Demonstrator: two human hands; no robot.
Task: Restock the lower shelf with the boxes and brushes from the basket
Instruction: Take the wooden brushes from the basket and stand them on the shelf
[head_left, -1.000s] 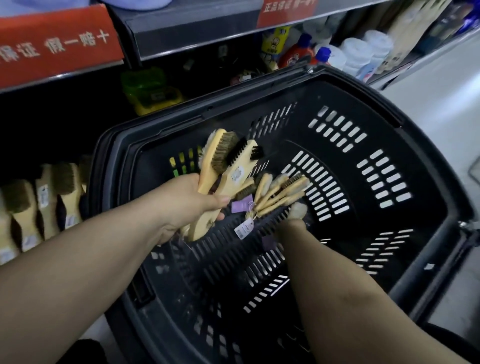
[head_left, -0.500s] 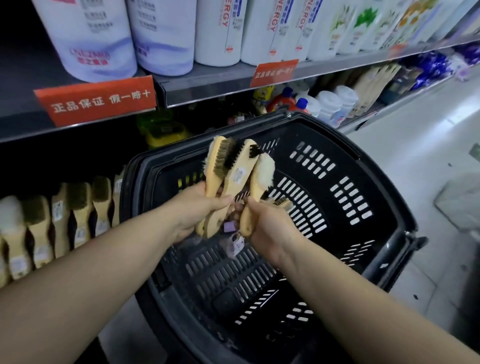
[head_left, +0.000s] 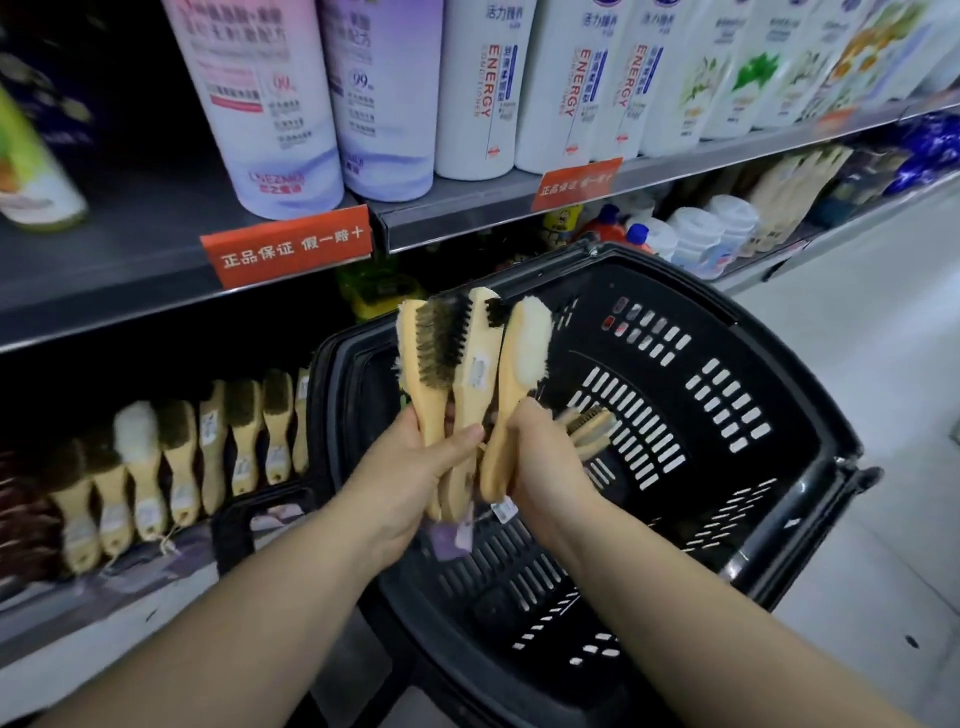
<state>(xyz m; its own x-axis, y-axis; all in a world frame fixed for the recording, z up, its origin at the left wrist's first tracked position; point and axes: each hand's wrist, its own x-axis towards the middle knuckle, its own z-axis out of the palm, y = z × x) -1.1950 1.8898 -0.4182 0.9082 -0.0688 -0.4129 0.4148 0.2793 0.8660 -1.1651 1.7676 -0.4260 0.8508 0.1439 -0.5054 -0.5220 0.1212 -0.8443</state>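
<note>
Brushes (head_left: 470, 364) over the basket (head_left: 691, 296): left hand (head_left: 410, 483) clenched round 2 handles, right hand (head_left: 545, 467) round 1 more. Judged light, rigid wood; best held at the handles, bristles soft.

Right hand (head_left: 540, 467) is up off the basket (head_left: 779, 467) floor, where it was reaching a second ago. It now grips a white-bristled brush (head_left: 519, 374) by the handle, head up. That brush stands against the two brushes (head_left: 447, 364) in the left hand (head_left: 415, 483). Both hands have lifted, so the brush heads now clear the basket's far rim. Bundle of small brushes (head_left: 592, 428) has come up too, just right of the right hand; grip on it unclear. View has tilted upward: tall bottles (head_left: 519, 88) now fill the top of the frame.
</note>
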